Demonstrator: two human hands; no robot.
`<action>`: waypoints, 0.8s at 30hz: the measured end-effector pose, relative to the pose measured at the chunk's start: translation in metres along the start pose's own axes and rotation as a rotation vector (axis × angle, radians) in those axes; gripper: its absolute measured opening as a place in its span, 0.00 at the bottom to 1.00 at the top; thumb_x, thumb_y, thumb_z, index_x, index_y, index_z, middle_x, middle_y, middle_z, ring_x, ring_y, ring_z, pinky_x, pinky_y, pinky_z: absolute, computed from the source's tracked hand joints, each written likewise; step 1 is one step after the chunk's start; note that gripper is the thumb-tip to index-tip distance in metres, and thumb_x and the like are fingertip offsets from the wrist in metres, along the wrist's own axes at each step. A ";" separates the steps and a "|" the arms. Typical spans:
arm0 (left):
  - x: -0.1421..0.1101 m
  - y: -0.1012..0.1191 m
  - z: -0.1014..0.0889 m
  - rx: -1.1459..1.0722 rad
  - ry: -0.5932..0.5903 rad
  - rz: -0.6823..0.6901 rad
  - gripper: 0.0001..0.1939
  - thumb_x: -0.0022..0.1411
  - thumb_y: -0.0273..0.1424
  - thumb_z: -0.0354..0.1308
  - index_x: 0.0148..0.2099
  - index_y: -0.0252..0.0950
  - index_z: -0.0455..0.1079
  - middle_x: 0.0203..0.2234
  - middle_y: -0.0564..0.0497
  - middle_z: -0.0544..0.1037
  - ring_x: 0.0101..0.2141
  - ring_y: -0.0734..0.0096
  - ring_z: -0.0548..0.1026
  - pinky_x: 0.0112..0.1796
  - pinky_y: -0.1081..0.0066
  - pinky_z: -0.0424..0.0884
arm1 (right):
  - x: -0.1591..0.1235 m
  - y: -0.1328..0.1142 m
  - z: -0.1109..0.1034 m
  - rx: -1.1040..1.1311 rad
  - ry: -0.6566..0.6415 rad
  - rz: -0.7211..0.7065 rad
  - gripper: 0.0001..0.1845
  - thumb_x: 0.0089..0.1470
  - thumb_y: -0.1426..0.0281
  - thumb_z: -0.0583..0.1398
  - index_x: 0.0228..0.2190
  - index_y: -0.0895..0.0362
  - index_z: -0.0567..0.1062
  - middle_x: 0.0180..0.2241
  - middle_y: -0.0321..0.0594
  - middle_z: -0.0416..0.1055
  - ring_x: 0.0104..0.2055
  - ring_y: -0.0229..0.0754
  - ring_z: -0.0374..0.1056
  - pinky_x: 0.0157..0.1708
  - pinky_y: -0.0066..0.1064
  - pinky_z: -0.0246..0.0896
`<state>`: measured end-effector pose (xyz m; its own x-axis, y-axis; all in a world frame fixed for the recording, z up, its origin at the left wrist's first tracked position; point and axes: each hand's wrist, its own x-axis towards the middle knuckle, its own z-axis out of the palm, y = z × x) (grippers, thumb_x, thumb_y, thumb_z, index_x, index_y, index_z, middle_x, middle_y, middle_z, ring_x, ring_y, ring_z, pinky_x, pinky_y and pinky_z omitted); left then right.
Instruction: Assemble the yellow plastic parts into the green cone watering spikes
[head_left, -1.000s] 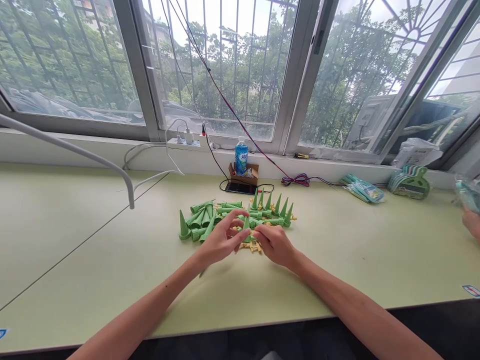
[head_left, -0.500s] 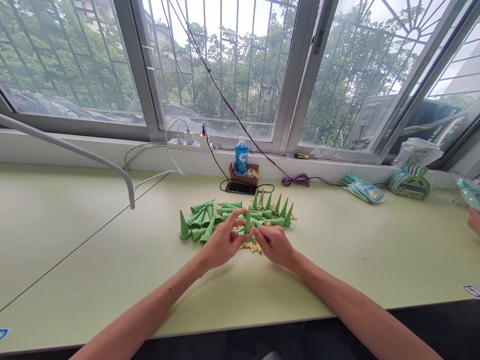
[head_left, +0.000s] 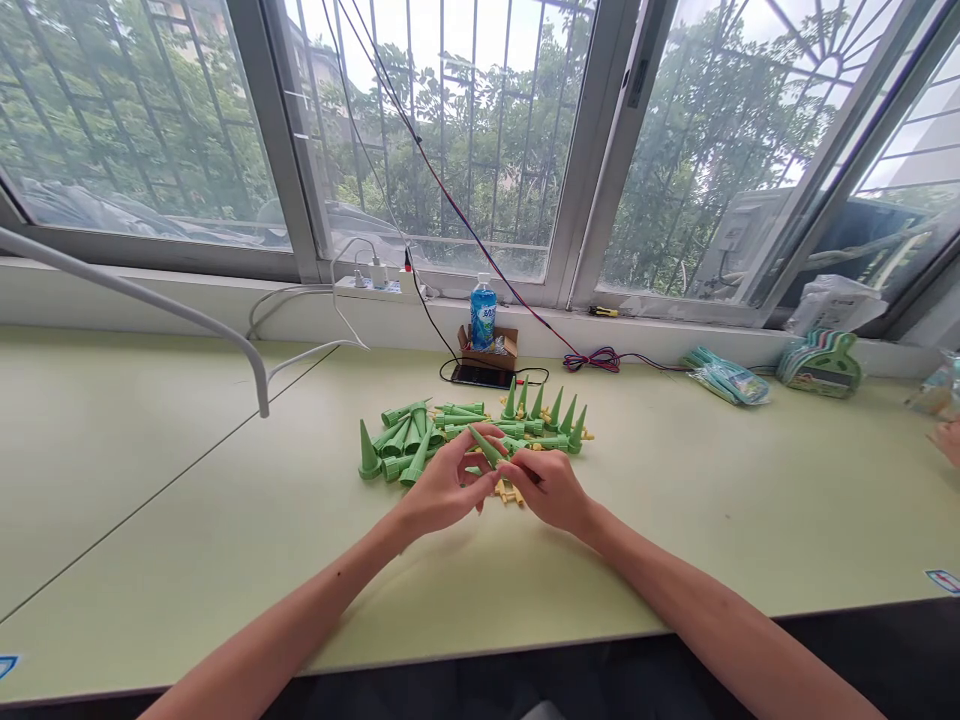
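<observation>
My left hand (head_left: 448, 487) curls its fingers around a green plastic cone-shaped spike (head_left: 486, 446), its tip leaning up and to the left. At the spike's base, my right hand (head_left: 551, 487) is closed in a pinch; whatever lies between those fingers is hidden. Small yellow plastic pieces (head_left: 511, 494) lie on the table just beneath both hands. Behind them spreads a pile of green spikes (head_left: 405, 435), mostly lying down. Several more spikes (head_left: 555, 410) stand upright in a row at the pile's right, with yellow bits around their bases.
A phone (head_left: 484, 376) lies before a small cardboard box (head_left: 506, 352) and a blue bottle (head_left: 483, 315). Coiled cable (head_left: 592, 360), bagged packets (head_left: 726, 378) and green-handled items (head_left: 821, 365) line the back. A grey tube (head_left: 187, 318) hangs at left. Another person's hand (head_left: 946, 440) shows at right.
The held spike has tipped from upright to leaning left, its base still by my right fingers. At the right edge, the other person's hand and bag have shifted.
</observation>
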<state>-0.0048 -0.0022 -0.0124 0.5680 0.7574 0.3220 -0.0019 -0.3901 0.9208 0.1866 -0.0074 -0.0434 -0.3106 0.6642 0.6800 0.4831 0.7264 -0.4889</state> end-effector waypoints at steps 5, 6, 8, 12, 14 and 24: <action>0.002 -0.001 0.001 -0.021 0.018 0.027 0.17 0.63 0.37 0.59 0.51 0.38 0.63 0.46 0.47 0.67 0.32 0.74 0.73 0.26 0.71 0.76 | 0.000 0.000 -0.001 0.027 0.000 -0.002 0.21 0.65 0.62 0.53 0.21 0.56 0.63 0.16 0.28 0.53 0.18 0.31 0.47 0.20 0.25 0.45; 0.002 -0.001 0.002 -0.030 0.027 0.024 0.17 0.62 0.37 0.60 0.50 0.37 0.63 0.46 0.47 0.67 0.31 0.75 0.72 0.25 0.71 0.76 | 0.000 -0.001 -0.001 0.031 -0.005 0.000 0.21 0.65 0.62 0.53 0.22 0.56 0.64 0.16 0.29 0.54 0.18 0.31 0.48 0.20 0.25 0.45; 0.003 -0.001 0.004 -0.051 0.053 0.013 0.16 0.61 0.38 0.61 0.48 0.36 0.63 0.44 0.48 0.67 0.29 0.76 0.72 0.24 0.72 0.76 | 0.000 -0.002 -0.002 0.038 -0.014 0.002 0.20 0.66 0.61 0.52 0.23 0.56 0.65 0.17 0.29 0.56 0.18 0.31 0.49 0.20 0.25 0.46; 0.004 0.000 0.006 -0.088 0.103 0.002 0.15 0.59 0.37 0.64 0.43 0.35 0.65 0.41 0.49 0.69 0.26 0.78 0.72 0.22 0.72 0.74 | -0.001 -0.004 -0.003 0.037 -0.040 -0.006 0.20 0.67 0.63 0.49 0.24 0.56 0.66 0.18 0.31 0.60 0.20 0.32 0.50 0.22 0.26 0.47; 0.004 0.000 0.006 -0.100 0.109 -0.002 0.14 0.58 0.36 0.65 0.41 0.34 0.66 0.39 0.50 0.70 0.25 0.78 0.71 0.23 0.71 0.75 | -0.001 -0.004 -0.003 0.027 -0.045 -0.010 0.20 0.68 0.64 0.48 0.24 0.56 0.65 0.19 0.31 0.59 0.20 0.32 0.50 0.22 0.26 0.47; 0.005 -0.003 0.004 -0.079 0.149 0.054 0.10 0.58 0.35 0.65 0.38 0.34 0.71 0.32 0.51 0.72 0.23 0.78 0.71 0.24 0.71 0.75 | -0.001 -0.006 -0.004 0.020 -0.018 -0.046 0.19 0.67 0.66 0.48 0.23 0.55 0.60 0.19 0.30 0.53 0.20 0.33 0.46 0.22 0.27 0.44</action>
<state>0.0017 0.0005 -0.0151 0.4367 0.8081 0.3953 -0.0973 -0.3944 0.9138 0.1876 -0.0131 -0.0396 -0.3473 0.6328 0.6921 0.4517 0.7596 -0.4679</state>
